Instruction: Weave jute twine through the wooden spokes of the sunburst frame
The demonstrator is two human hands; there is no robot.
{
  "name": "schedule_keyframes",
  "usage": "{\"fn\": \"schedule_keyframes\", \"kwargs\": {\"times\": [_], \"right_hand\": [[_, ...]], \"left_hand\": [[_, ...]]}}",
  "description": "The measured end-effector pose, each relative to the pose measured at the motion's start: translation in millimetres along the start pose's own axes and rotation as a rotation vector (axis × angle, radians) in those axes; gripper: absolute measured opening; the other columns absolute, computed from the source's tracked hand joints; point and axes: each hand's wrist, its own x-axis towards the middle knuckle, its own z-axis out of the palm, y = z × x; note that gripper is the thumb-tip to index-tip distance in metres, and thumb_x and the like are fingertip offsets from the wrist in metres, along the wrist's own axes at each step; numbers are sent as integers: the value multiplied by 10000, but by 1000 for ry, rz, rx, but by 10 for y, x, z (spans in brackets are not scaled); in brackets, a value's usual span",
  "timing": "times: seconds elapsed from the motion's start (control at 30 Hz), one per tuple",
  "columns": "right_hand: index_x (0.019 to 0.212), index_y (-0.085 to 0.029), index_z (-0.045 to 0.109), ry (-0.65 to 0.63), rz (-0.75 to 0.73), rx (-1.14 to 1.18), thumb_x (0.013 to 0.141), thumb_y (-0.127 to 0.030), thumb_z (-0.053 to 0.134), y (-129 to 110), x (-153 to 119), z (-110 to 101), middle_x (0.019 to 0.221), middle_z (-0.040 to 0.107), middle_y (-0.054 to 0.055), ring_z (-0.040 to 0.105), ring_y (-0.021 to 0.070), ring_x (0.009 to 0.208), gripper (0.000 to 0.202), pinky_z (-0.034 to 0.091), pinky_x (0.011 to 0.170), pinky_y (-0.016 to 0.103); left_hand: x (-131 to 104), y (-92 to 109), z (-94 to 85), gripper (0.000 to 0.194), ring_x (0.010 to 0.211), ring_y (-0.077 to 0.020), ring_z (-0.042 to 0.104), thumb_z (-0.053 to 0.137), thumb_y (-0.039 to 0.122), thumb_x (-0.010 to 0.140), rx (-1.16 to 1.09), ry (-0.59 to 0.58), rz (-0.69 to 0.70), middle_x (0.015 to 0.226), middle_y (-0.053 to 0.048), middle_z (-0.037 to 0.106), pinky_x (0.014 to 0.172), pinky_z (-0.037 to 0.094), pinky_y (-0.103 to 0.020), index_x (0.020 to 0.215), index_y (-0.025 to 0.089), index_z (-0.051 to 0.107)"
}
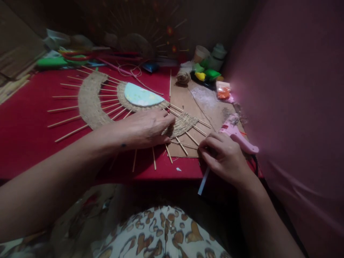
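Note:
A half-round woven fan piece of tan twine on thin wooden sticks lies at the table's front, its sticks spreading outward. My left hand rests over it, thumb and fingers closed on the woven band and hiding its left part. A thin strand of twine runs from there across the sticks to my right hand, which pinches its end. Below my right hand a pale, straight stick pokes out over the table edge; whether the hand holds it is unclear. A pale blue half-circle covers the fan's centre.
A pink glue gun lies beside my right hand on a brown board. Behind stand a twine ball, colourful packets, a cup and a bottle. Another woven band lies left on the red cloth.

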Motion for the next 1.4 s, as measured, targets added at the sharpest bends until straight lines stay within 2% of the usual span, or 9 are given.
{"fn": "schedule_keyframes", "kwargs": {"times": [0.23,0.53,0.9,1.27,1.4], "right_hand": [[714,-136,621,-36,-42,-179,800,-116,509,8,-9,-59,741,571,67,514,183,726,143,372,712,331],[717,-138,625,-30,-9,-406,845,-102,477,68,210,63,762,591,83,498,178,702,199,362,649,297],[735,-152,621,-97,56,-272,835,-132,472,112,122,0,765,589,65,516,166,706,181,376,656,290],[720,-161,598,-98,20,-391,843,-104,435,65,197,18,765,589,77,490,173,693,212,342,628,308],[756,-149,615,-71,30,-508,848,-111,443,70,261,48,801,596,95,486,183,693,199,314,613,320]], "left_hand": [[-10,-22,32,241,790,-204,512,557,435,819,-3,15,12,903,-63,551,670,372,-311,917,220,514],[10,-14,25,235,795,-206,524,539,424,826,1,6,2,898,-61,563,663,381,-307,946,223,520],[8,-18,23,211,780,-196,526,539,389,818,-16,-11,-21,892,-63,572,648,384,-301,936,215,534],[5,-11,-16,197,739,-196,538,543,388,824,-84,-39,-39,858,-68,591,614,373,-298,916,214,551],[8,-14,-6,198,773,-202,547,567,377,807,-78,-28,-30,874,-67,597,626,383,-292,922,217,550]]}}
